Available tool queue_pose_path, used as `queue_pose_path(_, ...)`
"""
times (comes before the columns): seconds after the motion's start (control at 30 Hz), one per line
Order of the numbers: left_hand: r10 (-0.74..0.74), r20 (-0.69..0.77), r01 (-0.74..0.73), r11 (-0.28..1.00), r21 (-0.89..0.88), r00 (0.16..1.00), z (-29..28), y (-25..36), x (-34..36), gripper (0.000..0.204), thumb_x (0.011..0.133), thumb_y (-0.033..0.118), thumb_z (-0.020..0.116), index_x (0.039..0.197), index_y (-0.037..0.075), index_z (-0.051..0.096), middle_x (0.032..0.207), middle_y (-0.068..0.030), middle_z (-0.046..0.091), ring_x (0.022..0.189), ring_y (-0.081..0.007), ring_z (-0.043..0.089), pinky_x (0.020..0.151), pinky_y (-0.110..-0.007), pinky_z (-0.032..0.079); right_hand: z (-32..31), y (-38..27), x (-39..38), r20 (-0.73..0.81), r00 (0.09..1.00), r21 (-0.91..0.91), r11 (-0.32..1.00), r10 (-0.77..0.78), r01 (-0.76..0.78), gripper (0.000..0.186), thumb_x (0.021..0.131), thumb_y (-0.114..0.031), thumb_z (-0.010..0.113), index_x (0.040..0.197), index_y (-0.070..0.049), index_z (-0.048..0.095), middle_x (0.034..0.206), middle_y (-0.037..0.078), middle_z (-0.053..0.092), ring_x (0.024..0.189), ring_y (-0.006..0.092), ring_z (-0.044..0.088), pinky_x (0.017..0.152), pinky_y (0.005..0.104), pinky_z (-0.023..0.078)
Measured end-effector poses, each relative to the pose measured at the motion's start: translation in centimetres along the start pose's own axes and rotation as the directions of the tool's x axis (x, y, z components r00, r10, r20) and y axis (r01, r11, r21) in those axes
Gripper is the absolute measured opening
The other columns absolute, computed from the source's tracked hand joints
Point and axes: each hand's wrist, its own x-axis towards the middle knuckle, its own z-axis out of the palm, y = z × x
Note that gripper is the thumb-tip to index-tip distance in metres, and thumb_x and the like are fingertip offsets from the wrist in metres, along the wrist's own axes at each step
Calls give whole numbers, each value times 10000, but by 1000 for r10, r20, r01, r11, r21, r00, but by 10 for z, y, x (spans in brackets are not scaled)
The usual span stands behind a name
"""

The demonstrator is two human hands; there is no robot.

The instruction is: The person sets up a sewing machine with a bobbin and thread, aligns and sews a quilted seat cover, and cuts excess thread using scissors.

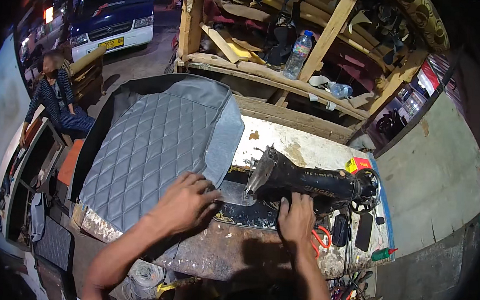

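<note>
A grey quilted seat cover (152,139) with a diamond pattern and black trim lies spread over the left of a worn sewing table (300,145). My left hand (184,201) presses flat on the cover's near edge, close to the needle of a black sewing machine (304,181). My right hand (296,216) rests on the machine bed below its arm, fingers bent and holding nothing that I can see. The cover's edge reaches the machine's metal plate (234,192).
Orange-handled scissors (319,240), a dark phone (363,232) and a yellow-red box (357,165) lie at the table's right. Behind stands a wooden frame with plastic bottles (298,54). A seated person (56,103) is at left, a blue van (113,13) beyond.
</note>
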Motion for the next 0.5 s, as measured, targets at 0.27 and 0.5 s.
queue_pose_path(0.27, -126, 28, 129, 978, -162, 992, 18, -40, -53, 417, 942, 335, 641, 1325, 179, 696, 1601, -218, 379, 1490, -427, 328, 1199, -673, 191, 13, -12, -70, 17, 1000, 314, 949, 24, -28, 313, 880, -101, 654, 1186, -38, 673, 1139, 186, 642, 1079, 395, 610, 924, 484, 508)
queue_pose_path(0.5, -186, -150, 59, 795, -603, 971, 63, -15, 15, 354, 908, 90, 596, 1243, 43, 700, 1455, -215, 561, 1323, -392, 550, 1111, -433, 439, 16, -10, -71, -48, 999, 277, 961, 3, 10, 247, 842, -83, 672, 1082, -39, 710, 1057, 156, 666, 1033, 363, 620, 918, 467, 498)
